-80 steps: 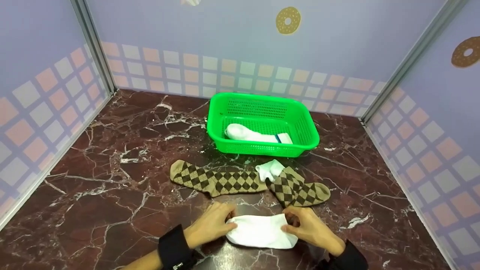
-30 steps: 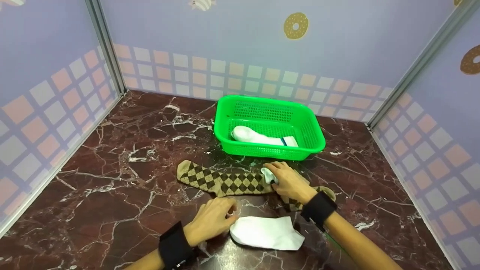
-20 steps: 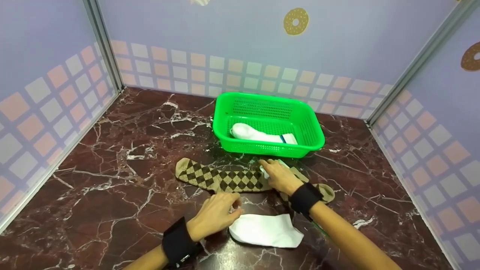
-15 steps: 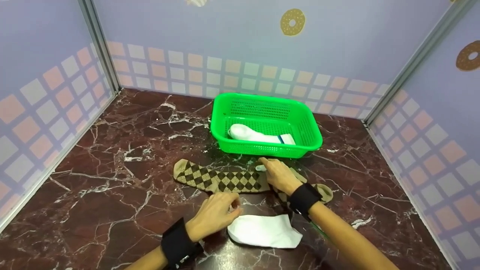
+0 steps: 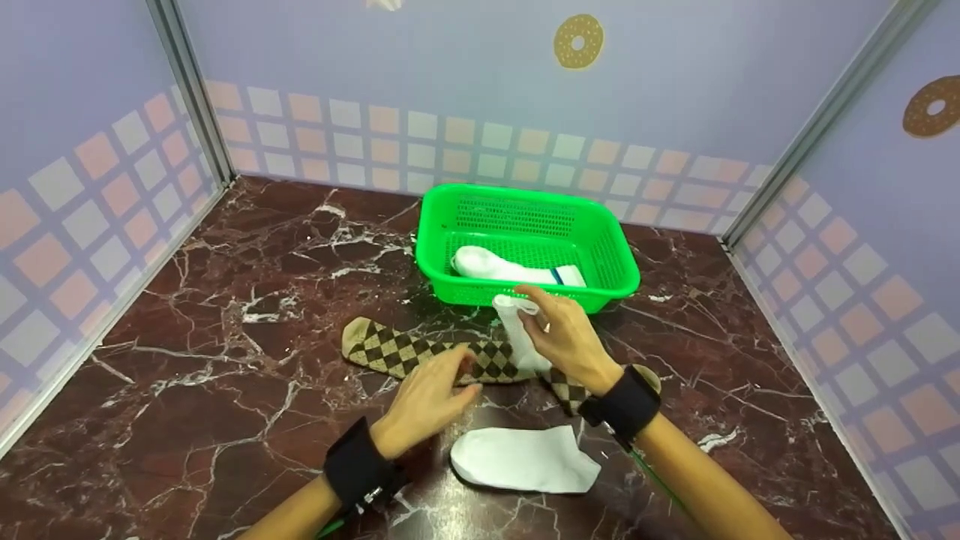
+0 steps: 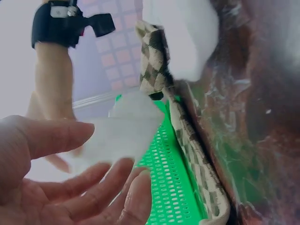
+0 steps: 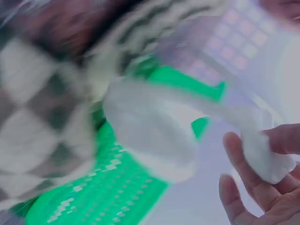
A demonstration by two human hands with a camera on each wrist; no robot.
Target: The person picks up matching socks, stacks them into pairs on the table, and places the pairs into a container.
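In the head view my right hand (image 5: 574,337) pinches a short white sock (image 5: 517,330) by its upper end, and the sock hangs in front of the basket. The right wrist view shows this sock (image 7: 145,122) blurred, its end between thumb and fingers. My left hand (image 5: 427,394) is just left of it, thumb and fingers apart and holding nothing, over the brown argyle sock (image 5: 386,349). Behind the left fingers, the left wrist view has the hanging sock (image 6: 122,136). A matching white sock (image 5: 521,459) lies flat on the tabletop nearest me.
A green plastic basket (image 5: 480,291) stands at the back with a white, blue-striped sock (image 5: 510,271) in it. A second argyle sock (image 5: 649,376) lies partly hidden under my right wrist. Patterned walls (image 5: 465,67) enclose the dark marbled tabletop (image 5: 247,360).
My right hand has left the flat white sock, taken the crumpled white sock off the argyle socks and raised it. My left hand has moved forward, away from the flat sock.
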